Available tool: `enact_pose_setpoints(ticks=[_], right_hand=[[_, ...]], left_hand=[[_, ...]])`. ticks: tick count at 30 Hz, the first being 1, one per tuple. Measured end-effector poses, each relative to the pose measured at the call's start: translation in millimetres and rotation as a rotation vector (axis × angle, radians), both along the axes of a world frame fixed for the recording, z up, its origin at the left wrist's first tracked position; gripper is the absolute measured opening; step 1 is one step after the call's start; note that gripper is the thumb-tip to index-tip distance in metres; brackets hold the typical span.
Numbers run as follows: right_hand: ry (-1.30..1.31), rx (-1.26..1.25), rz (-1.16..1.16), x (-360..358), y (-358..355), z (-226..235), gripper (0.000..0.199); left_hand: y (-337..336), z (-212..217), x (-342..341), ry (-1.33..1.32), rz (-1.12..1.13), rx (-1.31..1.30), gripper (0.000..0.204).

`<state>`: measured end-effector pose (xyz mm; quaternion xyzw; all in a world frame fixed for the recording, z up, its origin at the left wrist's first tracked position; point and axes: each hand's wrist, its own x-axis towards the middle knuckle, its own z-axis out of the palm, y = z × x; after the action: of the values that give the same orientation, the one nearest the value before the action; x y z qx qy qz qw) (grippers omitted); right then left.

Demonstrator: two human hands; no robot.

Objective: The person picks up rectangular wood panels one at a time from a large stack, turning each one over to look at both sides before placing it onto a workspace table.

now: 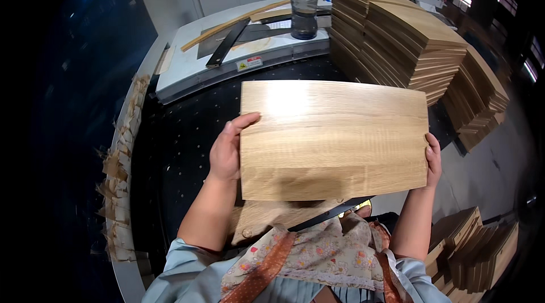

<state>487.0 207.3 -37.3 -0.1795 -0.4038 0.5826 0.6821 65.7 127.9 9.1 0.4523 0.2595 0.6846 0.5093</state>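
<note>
A rectangular oak-veneer panel (334, 139) is held flat and level above the dark perforated table (181, 144), its long sides running across the view. The left hand (228, 148) clasps the panel's left short edge, thumb laid over the top face near the upper corner and the rest of the grip wrapped under the board. The right hand (433, 161) clamps the opposite short edge low down, fingers curled over the rim, so the panel spans the whole gap between the two grips. Just under the panel's near edge a second, smaller wooden piece (267, 218) lies against the person's floral apron (318, 257). Beyond the panel's far right corner rises a tall stack of matching boards (397, 36), with more stacked boards (479, 99) to the right of it. Behind the panel's far edge stand a grey water bottle with a blue cap (304, 9) and a long black straightedge (228, 43) on a pale machine bed (193, 67).
</note>
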Motion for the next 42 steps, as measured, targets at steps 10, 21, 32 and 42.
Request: enact_pose_setpoints(ticks=[10,21,32,42], right_hand=[[0.069,-0.001,-0.099,7.3,-17.9,-3.2,0.038],[0.075,0.097,-0.098,15.7,-49.5,-9.1,0.036],[0.021,0.202,-0.033,12.3,-57.7,5.9,0.035],[0.081,0.139,0.0,15.0,-42.6,-17.7,0.039]], left_hand=[[9.6,21.0,5.8,-0.029,-0.274,0.095,0.043],[-16.6,2.8,-10.1,0.343,-0.301,0.227,0.045],[-26.7,6.9,-8.6,0.406,-0.267,0.278,0.047],[-17.9,6.0,-5.2,0.397,-0.152,0.065,0.042]])
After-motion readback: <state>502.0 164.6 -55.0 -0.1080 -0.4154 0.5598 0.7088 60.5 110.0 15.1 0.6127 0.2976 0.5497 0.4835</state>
